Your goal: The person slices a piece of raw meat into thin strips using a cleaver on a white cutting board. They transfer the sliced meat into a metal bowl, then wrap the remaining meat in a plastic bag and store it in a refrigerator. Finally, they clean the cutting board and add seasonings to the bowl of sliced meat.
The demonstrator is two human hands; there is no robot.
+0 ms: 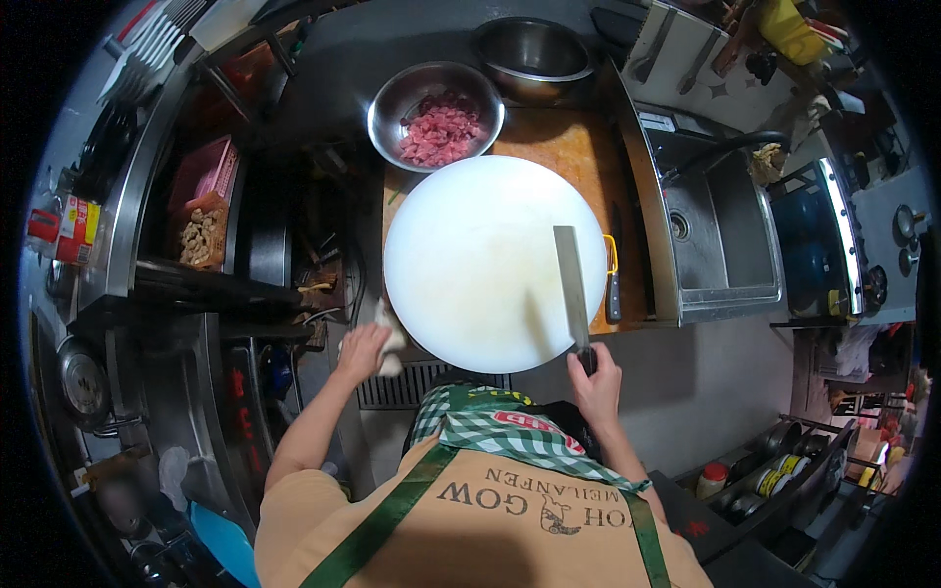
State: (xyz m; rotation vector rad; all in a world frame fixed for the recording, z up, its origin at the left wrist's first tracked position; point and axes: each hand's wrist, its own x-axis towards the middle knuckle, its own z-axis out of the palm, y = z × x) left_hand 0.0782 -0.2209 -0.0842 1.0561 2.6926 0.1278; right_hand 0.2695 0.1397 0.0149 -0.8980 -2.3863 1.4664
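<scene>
My right hand [597, 382] grips the black handle of a cleaver [570, 275], its broad blade over the right part of a round white cutting board [478, 257]. At the board's lower left, beside its edge, my left hand [364, 349] is closed on a pale cloth [393, 342]. The board lies on a wooden board [551, 140]. Beyond its far edge stands a steel bowl [378, 136] with pieces of raw pink meat [441, 132] in it.
A second steel bowl [533, 51] stands at the back. A black-handled knife [614, 294] lies right of the round board, near a yellow handle [612, 253]. Further right is a steel sink [735, 235]. At the left are a pink basket [209, 165] and an orange basket [215, 209] of ginger-like pieces.
</scene>
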